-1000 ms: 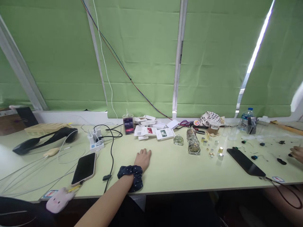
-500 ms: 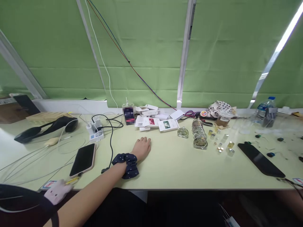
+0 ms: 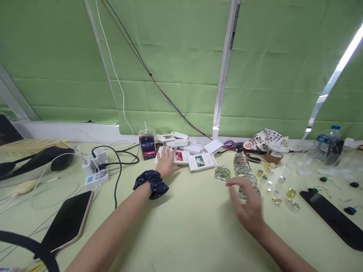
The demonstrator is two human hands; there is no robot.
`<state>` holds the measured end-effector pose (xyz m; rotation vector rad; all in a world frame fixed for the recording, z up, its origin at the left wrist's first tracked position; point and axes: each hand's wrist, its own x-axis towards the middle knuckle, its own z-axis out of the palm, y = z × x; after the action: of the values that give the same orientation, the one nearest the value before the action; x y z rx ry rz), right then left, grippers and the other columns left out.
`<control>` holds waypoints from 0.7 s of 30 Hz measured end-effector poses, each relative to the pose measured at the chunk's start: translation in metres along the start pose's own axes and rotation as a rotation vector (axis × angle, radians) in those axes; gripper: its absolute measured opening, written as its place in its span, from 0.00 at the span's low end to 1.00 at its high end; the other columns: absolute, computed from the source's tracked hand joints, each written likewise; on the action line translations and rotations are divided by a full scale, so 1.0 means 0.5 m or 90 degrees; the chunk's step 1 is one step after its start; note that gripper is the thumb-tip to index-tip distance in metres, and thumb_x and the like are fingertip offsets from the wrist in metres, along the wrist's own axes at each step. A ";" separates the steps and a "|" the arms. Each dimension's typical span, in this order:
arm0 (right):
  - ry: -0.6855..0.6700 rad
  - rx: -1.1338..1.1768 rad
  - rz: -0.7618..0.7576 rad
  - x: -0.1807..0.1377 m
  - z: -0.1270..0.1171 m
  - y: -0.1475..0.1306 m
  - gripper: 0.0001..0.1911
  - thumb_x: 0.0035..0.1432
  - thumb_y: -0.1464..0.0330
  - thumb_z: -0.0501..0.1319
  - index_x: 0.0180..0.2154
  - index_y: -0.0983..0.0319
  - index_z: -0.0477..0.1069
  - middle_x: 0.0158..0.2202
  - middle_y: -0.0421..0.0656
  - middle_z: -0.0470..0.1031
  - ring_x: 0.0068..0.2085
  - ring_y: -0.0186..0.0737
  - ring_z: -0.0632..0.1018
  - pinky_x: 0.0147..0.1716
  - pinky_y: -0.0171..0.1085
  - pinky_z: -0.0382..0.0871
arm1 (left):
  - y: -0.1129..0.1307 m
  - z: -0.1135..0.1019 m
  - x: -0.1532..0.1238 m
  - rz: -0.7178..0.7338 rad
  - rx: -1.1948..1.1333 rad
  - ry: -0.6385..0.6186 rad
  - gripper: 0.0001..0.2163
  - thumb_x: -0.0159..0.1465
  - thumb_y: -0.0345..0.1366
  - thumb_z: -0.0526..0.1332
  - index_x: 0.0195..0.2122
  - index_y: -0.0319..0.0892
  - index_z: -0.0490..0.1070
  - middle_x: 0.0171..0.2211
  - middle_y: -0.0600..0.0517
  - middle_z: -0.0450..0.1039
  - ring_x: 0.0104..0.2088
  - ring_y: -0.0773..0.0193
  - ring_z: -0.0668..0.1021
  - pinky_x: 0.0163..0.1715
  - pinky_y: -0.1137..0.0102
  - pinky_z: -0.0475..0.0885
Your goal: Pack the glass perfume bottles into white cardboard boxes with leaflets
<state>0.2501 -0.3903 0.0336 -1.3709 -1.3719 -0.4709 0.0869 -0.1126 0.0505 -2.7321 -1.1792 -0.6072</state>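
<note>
Clock face centred on the worktop (image 3: 195, 234) between the two hands, 12 toward the green blinds (image 3: 176, 56). Left hand (image 3: 166, 163) at 10 o'clock, palm down, grip spread with fingers apart; fingers lie over the left part of a white box with a red picture (image 3: 183, 158), its right part showing beyond them. Dark dotted scrunchie (image 3: 151, 184) around the left wrist. Second white box with a green picture (image 3: 202, 161) at 12, just beside the first, tilted slightly in its lie; pile of white cartons (image 3: 178, 143) behind, at 11. Right hand (image 3: 249, 206) between 3 and 4, motion-blurred; thumb and forefinger curve toward each other, cannot tell whether their tips meet. Single glass bottle (image 3: 222, 173) at 2, near those fingertips. Row of glass bottles (image 3: 241, 163) between 2 and 3, its near end partly hidden by the right hand; contact there cannot be told. Small gold and clear caps (image 3: 290, 193) scattered at 3, right of the row. Lidded cup with a straw (image 3: 148, 145) at 10, farther out. Phone (image 3: 67, 220) near 9, dark screen up.
</note>
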 end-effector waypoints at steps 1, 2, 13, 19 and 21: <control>-0.042 0.020 0.007 -0.002 0.022 0.004 0.07 0.62 0.68 0.55 0.38 0.61 0.71 0.36 0.44 0.76 0.38 0.40 0.76 0.39 0.41 0.71 | 0.002 0.003 0.008 0.001 0.001 -0.004 0.39 0.50 0.44 0.68 0.61 0.42 0.54 0.65 0.36 0.49 0.65 0.39 0.48 0.58 0.42 0.47; -0.108 0.042 0.035 -0.006 0.047 0.007 0.07 0.60 0.71 0.54 0.34 0.60 0.71 0.32 0.43 0.76 0.35 0.40 0.76 0.37 0.40 0.70 | 0.004 0.006 0.014 0.002 0.003 -0.007 0.39 0.50 0.44 0.68 0.61 0.41 0.55 0.64 0.35 0.51 0.65 0.39 0.50 0.58 0.42 0.47; -0.438 -0.153 0.361 0.005 0.194 0.013 0.07 0.53 0.74 0.56 0.31 0.58 0.72 0.21 0.37 0.73 0.26 0.35 0.72 0.25 0.32 0.51 | -0.004 -0.007 -0.015 0.034 0.025 0.086 0.24 0.59 0.42 0.61 0.57 0.46 0.61 0.57 0.38 0.56 0.59 0.44 0.59 0.58 0.46 0.49; -0.429 -0.133 0.348 0.002 0.191 0.017 0.07 0.53 0.73 0.56 0.31 0.58 0.72 0.23 0.37 0.74 0.26 0.34 0.72 0.25 0.32 0.51 | -0.033 -0.010 -0.079 0.069 -0.045 0.138 0.30 0.57 0.42 0.62 0.59 0.40 0.55 0.53 0.40 0.55 0.55 0.45 0.62 0.54 0.54 0.62; -0.430 -0.139 0.353 0.003 0.192 0.019 0.07 0.53 0.73 0.56 0.31 0.58 0.72 0.23 0.37 0.74 0.27 0.35 0.72 0.26 0.32 0.51 | -0.039 -0.003 -0.094 0.058 -0.089 0.135 0.34 0.56 0.40 0.62 0.62 0.39 0.50 0.52 0.41 0.54 0.56 0.47 0.62 0.55 0.56 0.62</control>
<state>0.2207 -0.3051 -0.0008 -2.1228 -1.3906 0.2515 0.0434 -0.1310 0.0319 -2.7294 -0.9919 -0.9741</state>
